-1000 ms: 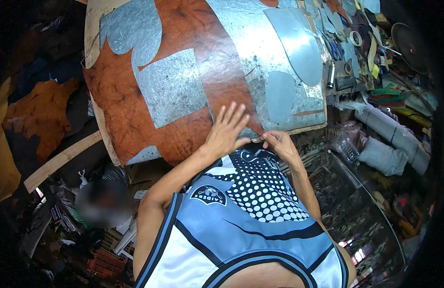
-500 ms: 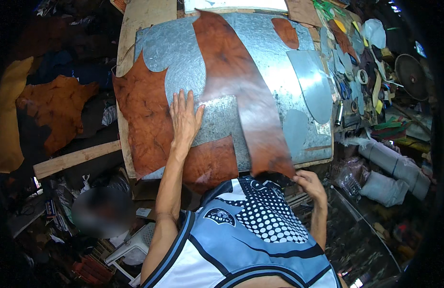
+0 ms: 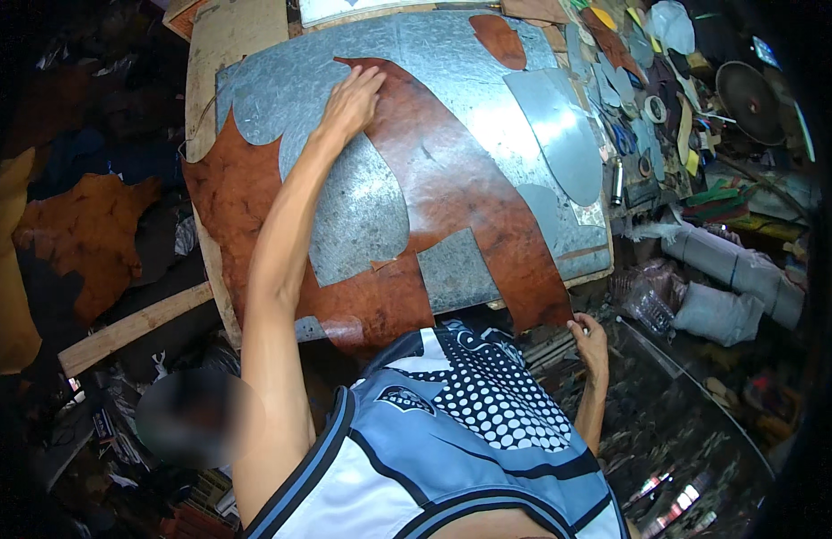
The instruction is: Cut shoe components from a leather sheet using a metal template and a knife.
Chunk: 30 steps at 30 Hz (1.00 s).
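A long, curved piece of brown mottled leather lies across the metal sheet. Its far tip is under the fingers of my left hand, which rest stretched out on it. At the near right corner, my right hand pinches the leather's edge between thumb and fingers, just off the table. Another brown leather piece spreads along the left side, partly behind my left forearm. Where the two pieces meet near the middle, I cannot tell whether they overlap or join.
A large grey rounded sheet piece and a small brown leather offcut lie on the right part of the metal. Scissors, a tape roll and scraps crowd the right edge. A wooden plank juts out at left.
My left hand has moved from the middle of the metal sheet to the leather's far tip. The long leather has shifted and now lies flatter, its near end still in my right hand.
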Each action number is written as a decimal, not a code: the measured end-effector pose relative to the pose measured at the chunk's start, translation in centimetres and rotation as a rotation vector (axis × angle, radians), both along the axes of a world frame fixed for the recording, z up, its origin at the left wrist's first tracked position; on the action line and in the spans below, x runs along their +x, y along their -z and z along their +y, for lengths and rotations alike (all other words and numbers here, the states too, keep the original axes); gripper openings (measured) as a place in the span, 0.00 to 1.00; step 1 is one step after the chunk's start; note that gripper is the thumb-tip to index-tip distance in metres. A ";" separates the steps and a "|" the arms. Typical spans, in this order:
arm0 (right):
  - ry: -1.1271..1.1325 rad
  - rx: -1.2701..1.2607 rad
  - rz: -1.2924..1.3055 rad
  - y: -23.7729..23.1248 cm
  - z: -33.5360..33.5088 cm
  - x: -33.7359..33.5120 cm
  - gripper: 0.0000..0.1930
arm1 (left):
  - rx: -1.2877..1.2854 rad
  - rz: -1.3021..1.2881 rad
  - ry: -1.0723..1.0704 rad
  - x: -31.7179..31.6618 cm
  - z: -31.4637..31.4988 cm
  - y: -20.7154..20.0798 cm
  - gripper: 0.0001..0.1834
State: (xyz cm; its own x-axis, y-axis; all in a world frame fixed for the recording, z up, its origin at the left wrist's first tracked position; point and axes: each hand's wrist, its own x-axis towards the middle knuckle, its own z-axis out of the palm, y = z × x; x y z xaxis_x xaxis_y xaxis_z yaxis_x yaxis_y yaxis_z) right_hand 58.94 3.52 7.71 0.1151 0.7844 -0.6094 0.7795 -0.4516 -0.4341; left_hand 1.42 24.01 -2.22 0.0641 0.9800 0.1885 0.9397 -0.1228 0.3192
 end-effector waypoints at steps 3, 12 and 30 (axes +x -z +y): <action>0.051 0.036 0.003 0.4 -0.8 -0.9 0.17 | -0.175 0.120 0.036 -0.8 4.9 -0.2 0.27; 0.096 0.225 0.000 -1.2 -1.6 -1.0 0.13 | -0.354 0.261 0.225 -3.1 9.7 -3.0 0.23; -0.398 1.037 -0.034 -7.5 27.1 -10.4 0.14 | -0.402 -1.315 -0.419 -4.5 -6.1 -9.8 0.15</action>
State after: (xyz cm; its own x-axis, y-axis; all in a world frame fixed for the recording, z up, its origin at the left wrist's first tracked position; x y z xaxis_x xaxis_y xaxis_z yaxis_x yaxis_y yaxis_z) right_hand 48.50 30.66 15.18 -0.2537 0.8971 0.3617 0.8070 0.4025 -0.4322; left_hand -3.10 17.93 7.55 -0.2367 0.8829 -0.4055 -0.1153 0.3889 0.9140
